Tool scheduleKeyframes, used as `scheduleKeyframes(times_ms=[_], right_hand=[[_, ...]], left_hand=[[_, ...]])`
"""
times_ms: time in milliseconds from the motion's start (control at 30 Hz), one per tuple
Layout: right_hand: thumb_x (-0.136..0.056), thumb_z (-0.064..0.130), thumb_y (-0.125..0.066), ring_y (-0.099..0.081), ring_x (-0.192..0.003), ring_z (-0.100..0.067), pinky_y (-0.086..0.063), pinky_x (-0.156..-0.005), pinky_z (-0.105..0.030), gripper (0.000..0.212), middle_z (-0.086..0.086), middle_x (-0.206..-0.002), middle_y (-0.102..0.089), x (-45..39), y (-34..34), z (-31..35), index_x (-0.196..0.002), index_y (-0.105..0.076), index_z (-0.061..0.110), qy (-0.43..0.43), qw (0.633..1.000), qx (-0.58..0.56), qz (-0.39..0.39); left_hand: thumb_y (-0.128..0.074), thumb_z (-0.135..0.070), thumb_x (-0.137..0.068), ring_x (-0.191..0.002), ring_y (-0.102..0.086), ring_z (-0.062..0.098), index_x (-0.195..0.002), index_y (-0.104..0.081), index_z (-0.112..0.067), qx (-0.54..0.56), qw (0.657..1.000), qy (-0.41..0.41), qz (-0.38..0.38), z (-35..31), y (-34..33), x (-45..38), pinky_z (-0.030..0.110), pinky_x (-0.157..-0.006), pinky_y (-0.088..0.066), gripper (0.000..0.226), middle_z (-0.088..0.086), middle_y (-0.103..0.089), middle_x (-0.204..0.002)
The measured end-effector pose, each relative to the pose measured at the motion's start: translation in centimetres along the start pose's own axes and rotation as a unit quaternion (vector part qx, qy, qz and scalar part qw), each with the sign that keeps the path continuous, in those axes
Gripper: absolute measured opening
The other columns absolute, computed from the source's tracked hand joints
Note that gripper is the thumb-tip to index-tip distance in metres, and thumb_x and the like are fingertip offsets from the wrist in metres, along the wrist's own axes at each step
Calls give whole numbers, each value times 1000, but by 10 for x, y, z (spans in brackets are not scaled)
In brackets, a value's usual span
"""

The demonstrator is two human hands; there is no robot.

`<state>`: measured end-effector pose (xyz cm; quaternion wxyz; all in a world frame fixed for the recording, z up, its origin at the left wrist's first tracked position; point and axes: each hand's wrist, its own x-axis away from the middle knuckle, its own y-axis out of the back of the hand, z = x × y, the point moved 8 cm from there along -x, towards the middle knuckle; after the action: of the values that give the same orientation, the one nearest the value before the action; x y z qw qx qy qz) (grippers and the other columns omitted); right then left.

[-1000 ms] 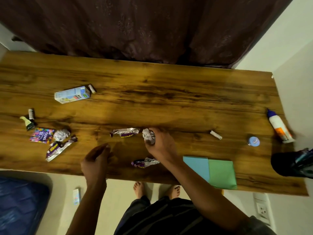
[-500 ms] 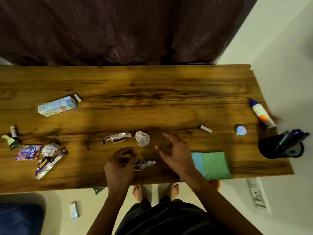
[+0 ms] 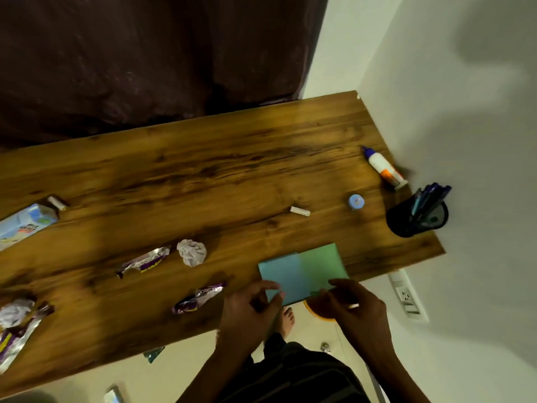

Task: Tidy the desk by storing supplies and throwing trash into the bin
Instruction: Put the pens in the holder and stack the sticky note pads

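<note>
Both hands gripping blue and green paper sheets [image 3: 302, 271] at wooden desk's [image 3: 203, 170] near edge, 5 o'clock from crumpled white paper ball [image 3: 191, 252]. Left hand [image 3: 250, 312] pinching blue corner with thumb and fingers; right hand [image 3: 357, 309] curling fingers over green corner. Purple foil wrapper [image 3: 197, 298] lying at 9 o'clock from left hand.

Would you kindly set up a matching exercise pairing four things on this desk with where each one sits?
Things:
1. glue bottle
2. pen holder
3. crumpled paper ball
4. coloured paper sheets

Places:
A. at the near edge, by both hands
B. lying by the wall, far right
C. mid-desk, right of a silver wrapper
D. upright at the desk's right end

Pairs: 1-B, 2-D, 3-C, 4-A
</note>
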<state>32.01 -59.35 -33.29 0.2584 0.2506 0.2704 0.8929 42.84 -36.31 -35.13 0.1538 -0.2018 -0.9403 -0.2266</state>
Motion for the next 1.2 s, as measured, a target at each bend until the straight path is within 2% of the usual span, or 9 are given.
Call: scheduleKeyframes(times_ms=[200,333,433,567,667,733,833,967,1200], right_hand=[[-80,42,-81,-69,-73,1,-57,-66,-27,17,23,-83,-74,14,16,-38,-95,-75,36,-51,999,2,4],[-80,39,-81,-69,-72,0,-60,-68,-36,20,27,-83,-71,9,34,-41,-99,-73,39,-62,998,-17,-12],[-82,35,-80,-68,-71,1,-57,-65,-33,20,28,-83,-71,-4,55,-23,-98,-70,40,-42,998,-22,-30],[-87,34,-76,-67,-72,2,-58,-64,-26,22,15,-87,-72,-45,83,25,-107,-70,29,56,995,26,-75],[-91,33,-71,-65,-79,-4,-54,-67,-23,29,7,-100,-68,-93,96,65,-118,-65,21,117,986,67,-95],[-94,33,-66,-66,-89,-19,-54,-75,-32,37,-3,-105,-68,-132,103,87,-124,-60,14,141,977,119,-102],[-90,23,-63,-64,-105,-34,-55,-90,-45,51,-15,-118,-66,-195,106,103,-136,-49,7,116,969,196,-91],[-91,12,-59,-66,-92,-39,-50,-73,-39,19,-19,-104,-67,-267,108,104,-108,-57,2,88,939,316,-99],[-97,17,-57,-66,-90,-38,-42,-67,-35,19,-21,-100,-66,-332,92,63,-102,-62,-2,58,920,385,-49]], left_hand=[[-83,-57,-69,-55,-54,12,-72,-76,-34,60,996,50,53,14,-41,19,25,-57,-41,24,14,-58,-58],[-82,-55,-67,-50,-53,6,-66,-76,-20,85,994,48,55,14,-50,26,18,-53,-38,36,-1,-58,-51],[-75,-64,-62,-49,-48,11,-64,-75,-20,79,995,50,34,11,-52,20,27,-53,-36,44,-2,-50,-48],[-72,-66,-69,-50,-50,17,-64,-73,-26,58,998,18,33,-4,-58,9,32,-54,-37,41,6,-60,-52],[-80,-47,-82,-48,-49,8,-63,-74,-26,77,996,2,38,-23,-62,5,24,-52,-37,30,2,-60,-52],[-76,-37,-83,-47,-48,3,-63,-74,-24,83,996,-1,38,-31,-64,3,19,-51,-37,25,1,-56,-50],[-76,-47,-80,-45,-45,5,-66,-74,-22,103,994,-1,26,-37,-63,5,21,-50,-36,29,1,-51,-48],[-75,-56,-76,-45,-39,12,-64,-71,-15,134,991,-7,-22,-36,-49,13,25,-50,-30,42,-2,-43,-45],[-78,-65,-74,-67,-63,45,-76,-78,-16,146,984,15,-99,-4,-24,27,33,-62,-40,49,23,-64,-67]])
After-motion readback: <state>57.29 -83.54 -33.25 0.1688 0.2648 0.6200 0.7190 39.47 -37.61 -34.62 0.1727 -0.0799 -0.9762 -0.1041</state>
